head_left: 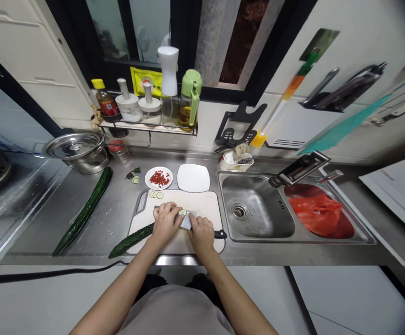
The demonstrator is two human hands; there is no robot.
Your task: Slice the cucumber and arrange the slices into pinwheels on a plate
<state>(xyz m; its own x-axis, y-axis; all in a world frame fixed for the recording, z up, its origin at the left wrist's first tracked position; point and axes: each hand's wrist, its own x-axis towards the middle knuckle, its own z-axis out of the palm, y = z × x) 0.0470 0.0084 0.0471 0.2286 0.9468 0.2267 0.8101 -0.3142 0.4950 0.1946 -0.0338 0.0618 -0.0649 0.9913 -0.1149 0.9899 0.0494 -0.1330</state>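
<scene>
The cucumber (132,239) is pinned to the board (205,204) by the left hand (165,223), its fingers curled over the cut end, seemingly to steady it. The knife (188,220) is gripped by the right hand (201,234), with the blade set against the left fingers. Slices (156,195) are laid just beyond the hands, clear of the blade.

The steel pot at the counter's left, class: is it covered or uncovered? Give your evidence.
Covered. A steel lid with a centre knob sits over the pot, hiding its inside.
</scene>
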